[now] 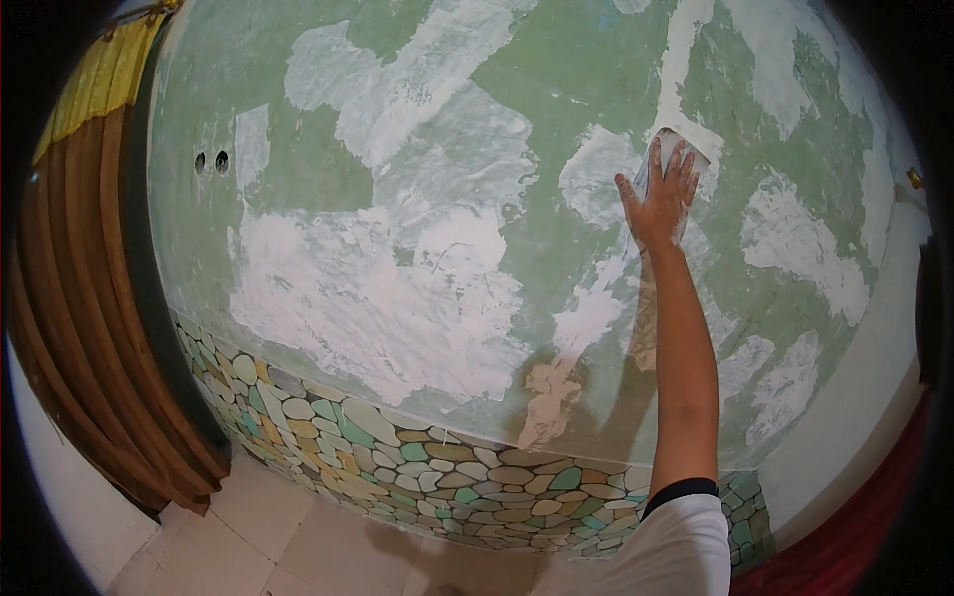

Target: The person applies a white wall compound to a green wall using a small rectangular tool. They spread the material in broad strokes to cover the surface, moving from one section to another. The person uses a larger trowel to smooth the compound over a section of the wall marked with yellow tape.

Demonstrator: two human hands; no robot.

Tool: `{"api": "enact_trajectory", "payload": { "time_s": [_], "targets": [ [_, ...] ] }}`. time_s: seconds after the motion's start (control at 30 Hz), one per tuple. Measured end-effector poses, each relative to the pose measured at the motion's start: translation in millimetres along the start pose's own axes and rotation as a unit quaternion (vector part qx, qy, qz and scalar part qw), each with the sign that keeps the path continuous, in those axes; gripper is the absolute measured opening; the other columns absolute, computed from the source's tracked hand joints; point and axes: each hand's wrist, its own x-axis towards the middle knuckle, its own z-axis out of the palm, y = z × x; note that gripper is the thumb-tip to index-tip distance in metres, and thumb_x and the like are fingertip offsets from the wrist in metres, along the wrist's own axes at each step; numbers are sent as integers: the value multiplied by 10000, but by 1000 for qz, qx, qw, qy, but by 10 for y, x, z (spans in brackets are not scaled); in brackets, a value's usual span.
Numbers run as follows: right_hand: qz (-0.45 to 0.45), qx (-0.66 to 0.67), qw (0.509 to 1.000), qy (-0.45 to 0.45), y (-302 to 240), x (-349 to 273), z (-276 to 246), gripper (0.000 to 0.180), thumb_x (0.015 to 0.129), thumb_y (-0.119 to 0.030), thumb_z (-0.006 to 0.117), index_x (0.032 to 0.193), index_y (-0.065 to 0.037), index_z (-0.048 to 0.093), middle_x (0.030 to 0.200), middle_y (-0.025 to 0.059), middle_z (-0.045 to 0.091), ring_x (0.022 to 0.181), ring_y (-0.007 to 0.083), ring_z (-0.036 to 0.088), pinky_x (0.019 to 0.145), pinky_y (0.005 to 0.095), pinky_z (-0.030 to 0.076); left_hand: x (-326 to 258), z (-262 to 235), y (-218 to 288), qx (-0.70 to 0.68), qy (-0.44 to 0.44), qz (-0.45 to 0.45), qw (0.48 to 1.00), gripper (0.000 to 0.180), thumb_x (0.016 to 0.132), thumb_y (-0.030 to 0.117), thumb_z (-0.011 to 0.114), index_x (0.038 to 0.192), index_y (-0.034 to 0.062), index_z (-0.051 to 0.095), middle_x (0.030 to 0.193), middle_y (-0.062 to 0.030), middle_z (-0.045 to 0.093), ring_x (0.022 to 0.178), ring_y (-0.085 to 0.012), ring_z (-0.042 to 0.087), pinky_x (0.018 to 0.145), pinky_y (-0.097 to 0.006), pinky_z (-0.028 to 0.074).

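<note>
My right hand (660, 194) is stretched up and pressed flat against a green wall (447, 129), fingers spread over a pale rectangular sheet, likely sandpaper (686, 151), which it holds against a white filler patch. The arm rises from the lower edge in a white sleeve with a dark cuff. White filler patches (378, 298) cover much of the wall. My left hand is out of view.
A band of coloured pebble-pattern tiles (427, 467) runs along the wall's base above a pale tiled floor (288, 546). Brown and yellow curtains (79, 298) hang at the left. Two small holes (211, 161) sit high on the wall. A red strip (845, 546) lies at the lower right.
</note>
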Motion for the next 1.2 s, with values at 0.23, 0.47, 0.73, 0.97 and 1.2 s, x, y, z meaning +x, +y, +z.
{"api": "enact_trajectory", "payload": {
  "time_s": [0.23, 0.47, 0.73, 0.97, 1.2],
  "targets": [
    [-4, -1, 1000, -23, -7, 118, 28, 876, 860, -652, 500, 1524, -169, 197, 1573, 214, 93, 1458, 379, 33, 1156, 531, 9, 113, 253, 98, 12, -36, 29, 999, 682, 987, 478, 432, 1446, -12, 312, 1488, -232, 315, 1370, -378, 301, 1127, -478, 260],
    [-12, -10, 1000, -19, 48, 311, 68, 860, 870, -665, 473, 1526, -181, 199, 1576, 204, 94, 1461, 369, 30, 1155, 522, 0, 189, 509, 162, -11, -60, 15, 998, 714, 976, 508, 430, 1460, 2, 292, 1493, -231, 307, 1370, -392, 294, 1127, -493, 251],
    [-22, -33, 999, -30, 106, 545, 78, 831, 886, -657, 442, 1526, -191, 193, 1583, 173, 98, 1465, 351, 28, 1159, 525, -22, 172, 603, 179, 8, -48, -2, 999, 632, 982, 494, 431, 1463, 95, 339, 1491, -204, 327, 1363, -389, 309, 1104, -485, 302],
    [-23, -27, 999, -28, 96, 676, 59, 747, 928, -588, 417, 1527, -202, 192, 1587, 160, 91, 1468, 341, 24, 1153, 530, -48, 157, 681, 92, -70, -13, 70, 995, 631, 993, 428, 443, 1442, 2, 319, 1442, -273, 351, 1338, -432, 323, 1113, -490, 274],
    [-37, -3, 999, -38, 230, 713, 141, 743, 936, -559, 430, 1534, -205, 168, 1591, 166, 72, 1466, 358, -2, 1129, 568, -56, 258, 1005, -389, 5, -38, 104, 994, 604, 972, 422, 481, 1428, 45, 358, 1451, -231, 350, 1345, -402, 321, 1113, -498, 269]
  ]
}}
